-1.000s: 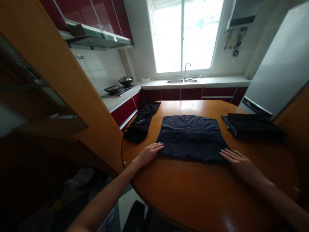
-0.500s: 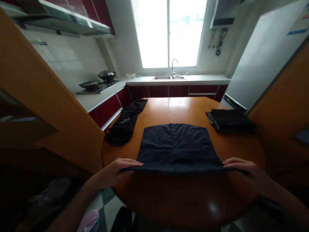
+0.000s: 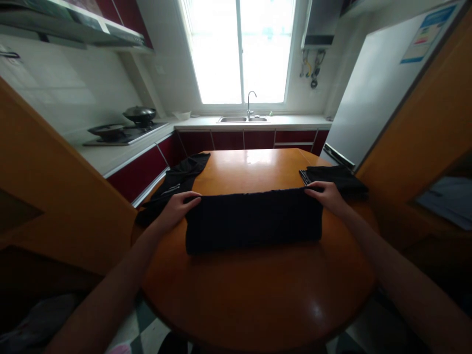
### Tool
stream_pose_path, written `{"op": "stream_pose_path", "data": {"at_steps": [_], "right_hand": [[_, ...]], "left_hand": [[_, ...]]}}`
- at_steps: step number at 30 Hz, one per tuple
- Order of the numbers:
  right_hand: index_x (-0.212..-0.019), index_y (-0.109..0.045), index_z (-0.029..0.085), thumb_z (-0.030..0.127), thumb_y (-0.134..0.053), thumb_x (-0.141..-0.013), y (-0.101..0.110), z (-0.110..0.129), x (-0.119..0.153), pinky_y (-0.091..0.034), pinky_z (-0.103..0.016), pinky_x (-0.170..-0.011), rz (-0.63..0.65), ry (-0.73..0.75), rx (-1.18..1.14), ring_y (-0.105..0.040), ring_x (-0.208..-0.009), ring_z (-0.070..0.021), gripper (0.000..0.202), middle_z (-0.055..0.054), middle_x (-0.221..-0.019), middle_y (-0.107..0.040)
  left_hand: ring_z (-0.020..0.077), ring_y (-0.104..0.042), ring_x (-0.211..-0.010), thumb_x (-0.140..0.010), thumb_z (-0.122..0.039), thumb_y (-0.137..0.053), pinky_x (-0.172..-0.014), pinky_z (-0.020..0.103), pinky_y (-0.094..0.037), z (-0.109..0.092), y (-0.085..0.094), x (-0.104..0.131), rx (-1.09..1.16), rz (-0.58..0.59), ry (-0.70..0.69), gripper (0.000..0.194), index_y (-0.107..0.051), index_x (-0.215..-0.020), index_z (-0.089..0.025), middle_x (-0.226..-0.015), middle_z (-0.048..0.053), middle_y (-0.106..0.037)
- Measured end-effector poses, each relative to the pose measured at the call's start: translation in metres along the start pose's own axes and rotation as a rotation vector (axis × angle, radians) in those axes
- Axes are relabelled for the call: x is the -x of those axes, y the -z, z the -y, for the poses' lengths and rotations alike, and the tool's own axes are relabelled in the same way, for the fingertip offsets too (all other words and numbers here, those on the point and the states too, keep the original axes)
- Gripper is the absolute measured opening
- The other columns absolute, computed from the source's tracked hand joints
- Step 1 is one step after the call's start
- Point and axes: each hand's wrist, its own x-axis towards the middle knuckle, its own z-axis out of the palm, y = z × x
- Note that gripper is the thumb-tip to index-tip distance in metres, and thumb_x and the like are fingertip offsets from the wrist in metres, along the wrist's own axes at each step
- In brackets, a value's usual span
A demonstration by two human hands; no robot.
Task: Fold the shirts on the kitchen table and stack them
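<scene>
A dark navy folded garment [image 3: 254, 221], now a wide band, is held up by its far edge above the wooden table [image 3: 254, 295]. My left hand [image 3: 179, 206] pinches its upper left corner between thumb and fingers. At the upper right corner, my right hand [image 3: 326, 194] is closed on the same edge in a pinch. The cloth hangs down toward me between the two hands, its lower fold on or just over the tabletop. Which kind of garment it is, I cannot tell.
Beyond my left hand lies a loose black garment [image 3: 184, 174] with pale stripes. Behind my right hand sits a folded black stack of cloth [image 3: 337, 178]. A fridge [image 3: 376, 93] stands at the right; a sink [image 3: 234, 119] and a stove [image 3: 129, 132] are farther back.
Both hands have moved from the garment's near edge forward to the far side, carrying that edge over. The cloth is now folded into a narrower band. The view has shifted slightly right.
</scene>
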Motion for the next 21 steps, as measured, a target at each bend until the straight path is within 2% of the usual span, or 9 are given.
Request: {"op": "stream_pose_path", "data": {"at_steps": [2, 4, 6, 8, 11, 16, 19, 21], "right_hand": [[-0.091, -0.077, 0.016, 0.049, -0.076, -0.071, -0.028, -0.023, -0.024, -0.054, -0.035, -0.073, -0.001, -0.049, -0.019, -0.071, -0.084, -0.0274, 0.039, -0.011, -0.089, -0.077], [-0.083, -0.077, 0.016, 0.042, -0.075, -0.069, -0.056, -0.046, -0.039, -0.054, -0.034, -0.071, 0.003, -0.130, 0.028, -0.071, -0.080, -0.0261, 0.030, -0.010, -0.084, -0.077], [-0.075, -0.075, 0.017, 0.036, -0.073, -0.068, -0.079, -0.065, -0.045, -0.054, -0.034, -0.073, 0.002, -0.153, 0.059, -0.072, -0.079, -0.0260, 0.021, -0.010, -0.080, -0.077], [-0.074, -0.075, 0.017, 0.033, -0.071, -0.068, -0.092, -0.079, -0.047, -0.054, -0.035, -0.076, -0.009, -0.151, 0.079, -0.072, -0.080, -0.0261, 0.017, -0.010, -0.081, -0.077], [-0.080, -0.075, 0.018, 0.032, -0.069, -0.072, -0.096, -0.092, -0.046, -0.054, -0.034, -0.080, -0.024, -0.139, 0.109, -0.072, -0.084, -0.0254, 0.018, -0.010, -0.086, -0.077], [-0.084, -0.075, 0.019, 0.032, -0.068, -0.076, -0.090, -0.100, -0.046, -0.052, -0.034, -0.084, -0.021, -0.160, 0.205, -0.071, -0.089, -0.0252, 0.016, -0.009, -0.092, -0.077], [-0.088, -0.075, 0.018, 0.029, -0.069, -0.077, -0.090, -0.091, -0.042, -0.050, -0.040, -0.088, -0.027, -0.197, 0.290, -0.068, -0.096, -0.0297, 0.017, -0.013, -0.097, -0.075], [-0.104, -0.074, 0.014, 0.030, -0.068, -0.080, -0.096, -0.073, -0.036, -0.046, -0.046, -0.096, -0.050, -0.184, 0.404, -0.062, -0.110, -0.0349, 0.029, -0.019, -0.112, -0.072]], "left_hand": [[0.0264, -0.070, -0.095, -0.084, -0.056, -0.063, -0.085, 0.032, -0.054, 0.017, -0.020, -0.022, -0.050, -0.021, 0.019, 0.045, -0.076, -0.102, -0.017, -0.101, 0.008, -0.077], [0.0270, -0.071, -0.095, -0.080, -0.048, -0.066, -0.087, 0.033, -0.053, 0.036, -0.042, -0.036, -0.143, -0.059, 0.108, 0.033, -0.077, -0.089, -0.018, -0.095, 0.008, -0.078], [0.0285, -0.071, -0.094, -0.080, -0.041, -0.065, -0.087, 0.035, -0.053, 0.052, -0.061, -0.042, -0.181, -0.090, 0.151, 0.026, -0.076, -0.082, -0.018, -0.092, 0.010, -0.078], [0.0290, -0.071, -0.095, -0.081, -0.036, -0.063, -0.088, 0.036, -0.052, 0.063, -0.072, -0.042, -0.193, -0.111, 0.161, 0.023, -0.076, -0.083, -0.018, -0.094, 0.011, -0.078], [0.0277, -0.071, -0.098, -0.084, -0.033, -0.060, -0.089, 0.034, -0.052, 0.071, -0.079, -0.039, -0.199, -0.125, 0.149, 0.022, -0.076, -0.089, -0.018, -0.099, 0.010, -0.078], [0.0261, -0.070, -0.100, -0.089, -0.034, -0.058, -0.091, 0.033, -0.052, 0.078, -0.080, -0.042, -0.234, -0.132, 0.129, 0.022, -0.074, -0.094, -0.020, -0.101, 0.008, -0.077], [0.0269, -0.067, -0.107, -0.090, -0.032, -0.057, -0.097, 0.036, -0.050, 0.074, -0.078, -0.044, -0.279, -0.144, 0.122, 0.024, -0.073, -0.104, -0.020, -0.109, 0.010, -0.074], [0.0295, -0.061, -0.120, -0.092, -0.032, -0.056, -0.104, 0.040, -0.045, 0.062, -0.083, -0.042, -0.362, -0.155, 0.096, 0.034, -0.068, -0.119, -0.017, -0.124, 0.014, -0.068]]}}
